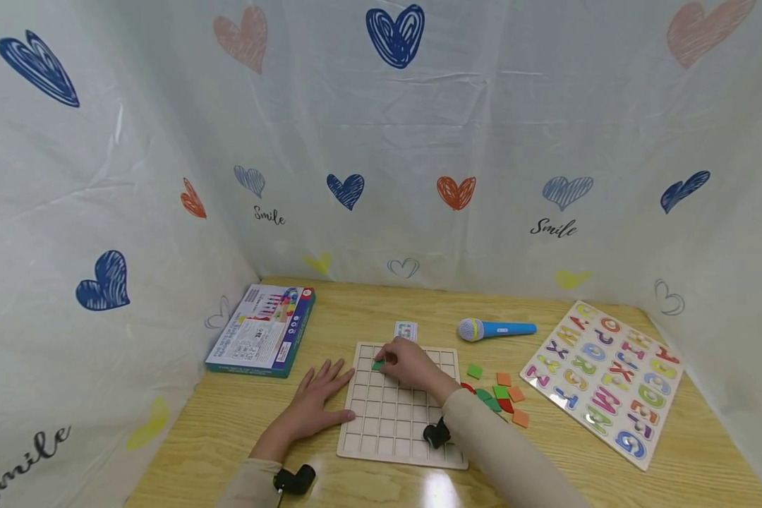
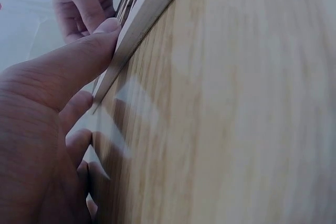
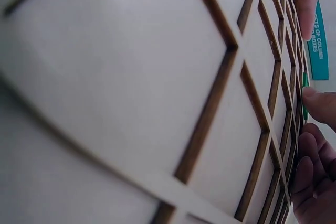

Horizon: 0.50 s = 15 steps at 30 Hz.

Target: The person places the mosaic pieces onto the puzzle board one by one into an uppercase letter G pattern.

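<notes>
A wooden grid board (image 1: 371, 427) lies on the table with its rows of square cells facing up. Over its upper left part, my right hand (image 1: 409, 363) pinches a small green tile (image 1: 377, 366) close to the surface; the fingers partly cover it. The right wrist view shows the thumb against the same green tile (image 3: 305, 81) at the far side of the grid. My left hand (image 1: 314, 406) is spread flat at the board's left side. Its thumb (image 2: 107, 27) touches the board's edge in the left wrist view.
Loose green, red and orange pieces (image 1: 504, 379) lie right of the board. A small card (image 1: 406, 331) and a blue toy microphone (image 1: 508, 329) are behind. An alphabet puzzle board (image 1: 603, 381) stands far right, a flat box (image 1: 260, 330) far left. A heart-patterned curtain (image 1: 406, 233) encloses the table.
</notes>
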Tool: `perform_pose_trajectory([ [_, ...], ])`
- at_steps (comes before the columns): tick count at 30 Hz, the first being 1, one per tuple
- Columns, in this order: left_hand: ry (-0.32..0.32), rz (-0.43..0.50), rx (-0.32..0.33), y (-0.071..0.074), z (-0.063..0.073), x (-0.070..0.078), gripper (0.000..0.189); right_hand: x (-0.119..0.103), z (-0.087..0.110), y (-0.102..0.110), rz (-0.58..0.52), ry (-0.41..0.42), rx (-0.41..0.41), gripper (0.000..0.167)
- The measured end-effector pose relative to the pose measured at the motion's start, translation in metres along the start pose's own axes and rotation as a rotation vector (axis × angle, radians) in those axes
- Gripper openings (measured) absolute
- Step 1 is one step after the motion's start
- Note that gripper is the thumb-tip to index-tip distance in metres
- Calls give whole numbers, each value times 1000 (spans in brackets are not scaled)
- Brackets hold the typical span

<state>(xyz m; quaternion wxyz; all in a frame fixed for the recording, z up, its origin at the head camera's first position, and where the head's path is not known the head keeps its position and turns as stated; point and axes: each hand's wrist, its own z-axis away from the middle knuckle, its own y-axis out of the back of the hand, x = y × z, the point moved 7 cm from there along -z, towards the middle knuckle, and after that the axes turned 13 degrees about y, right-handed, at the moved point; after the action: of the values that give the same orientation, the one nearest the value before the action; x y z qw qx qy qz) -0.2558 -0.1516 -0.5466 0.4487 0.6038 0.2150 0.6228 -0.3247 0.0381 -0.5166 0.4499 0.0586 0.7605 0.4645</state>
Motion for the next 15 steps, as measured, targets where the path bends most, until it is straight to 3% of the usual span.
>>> perform_pose_trajectory([
  [15, 4, -10, 0, 1, 0, 2, 82, -2, 6, 4, -16, 25, 12, 20],
])
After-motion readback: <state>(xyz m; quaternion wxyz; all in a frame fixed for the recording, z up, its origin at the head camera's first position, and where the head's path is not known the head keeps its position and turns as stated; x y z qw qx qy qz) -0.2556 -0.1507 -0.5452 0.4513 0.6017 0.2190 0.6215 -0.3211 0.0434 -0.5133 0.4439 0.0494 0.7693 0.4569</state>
